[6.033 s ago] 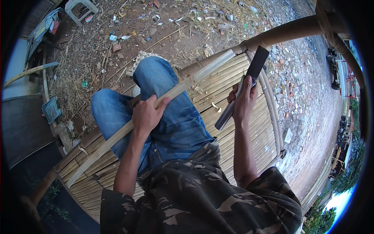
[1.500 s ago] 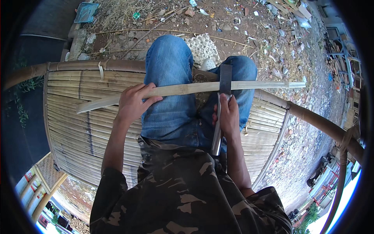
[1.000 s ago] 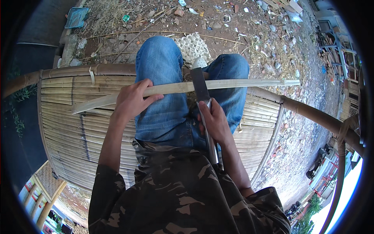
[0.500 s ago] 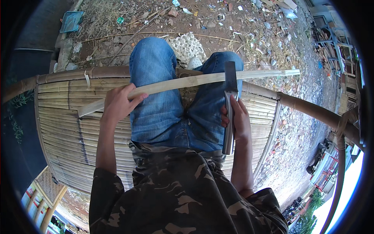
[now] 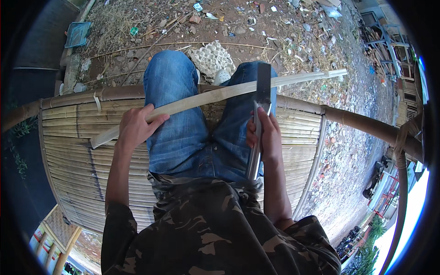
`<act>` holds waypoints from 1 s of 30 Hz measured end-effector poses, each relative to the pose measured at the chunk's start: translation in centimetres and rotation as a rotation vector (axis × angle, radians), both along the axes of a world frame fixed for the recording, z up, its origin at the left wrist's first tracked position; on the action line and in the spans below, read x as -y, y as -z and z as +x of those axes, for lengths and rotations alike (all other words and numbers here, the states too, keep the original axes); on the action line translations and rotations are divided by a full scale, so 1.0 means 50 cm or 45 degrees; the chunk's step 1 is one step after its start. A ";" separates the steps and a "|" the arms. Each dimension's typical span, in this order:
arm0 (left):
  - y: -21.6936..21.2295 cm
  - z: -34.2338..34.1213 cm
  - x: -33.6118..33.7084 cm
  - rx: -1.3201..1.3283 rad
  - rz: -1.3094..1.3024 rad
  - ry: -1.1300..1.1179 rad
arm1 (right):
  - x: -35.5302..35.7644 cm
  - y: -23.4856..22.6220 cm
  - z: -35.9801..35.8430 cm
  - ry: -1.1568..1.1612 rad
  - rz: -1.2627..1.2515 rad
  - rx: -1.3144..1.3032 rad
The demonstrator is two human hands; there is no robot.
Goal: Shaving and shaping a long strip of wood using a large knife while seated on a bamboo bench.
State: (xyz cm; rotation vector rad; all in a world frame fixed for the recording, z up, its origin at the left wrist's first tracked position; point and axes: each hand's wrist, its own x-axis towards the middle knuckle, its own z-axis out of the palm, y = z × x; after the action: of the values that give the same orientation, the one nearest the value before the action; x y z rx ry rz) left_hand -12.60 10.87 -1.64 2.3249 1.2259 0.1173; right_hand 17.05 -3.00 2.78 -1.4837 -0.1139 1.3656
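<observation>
A long pale bamboo strip lies slantwise over my jeans-clad thighs, its right end higher and out past my right knee. Near its left end, my left hand is closed round it, thumb along the near side. My right hand grips the long silver handle of a knife. Its dark, flat blade points away from me and crosses over the strip above my right thigh. The handle's lower end reaches toward my lap. Whether the blade's edge touches the strip, I cannot tell.
I sit on a slatted bamboo bench with a thick bamboo front rail. Beyond my knees, a grey egg tray lies on littered ground. A blue-green plastic tray is at the far left; stacked wood stands far right.
The strip's right end has risen, so it slants more. The knife has moved up with it, and its handle's lower end has swung left. Both grips stay the same; the whole view has shifted slightly.
</observation>
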 end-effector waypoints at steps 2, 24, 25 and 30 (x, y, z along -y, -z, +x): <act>-0.005 0.006 -0.009 -0.036 0.005 -0.025 | -0.011 -0.017 0.018 0.294 0.244 0.086; 0.011 0.025 -0.015 -0.032 0.107 0.041 | 0.002 0.044 -0.063 -0.136 -0.070 0.260; 0.014 0.023 -0.017 -0.021 0.106 0.067 | 0.016 0.076 -0.059 -0.295 -0.029 -0.097; 0.003 0.023 -0.011 -0.094 0.057 0.013 | -0.003 -0.012 0.009 0.407 0.258 0.116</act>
State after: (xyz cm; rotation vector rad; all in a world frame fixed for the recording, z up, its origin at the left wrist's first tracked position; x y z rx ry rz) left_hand -11.45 11.40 -1.78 2.3928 1.2588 0.0559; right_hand 17.49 -2.83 3.36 -1.3288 -0.0666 0.9998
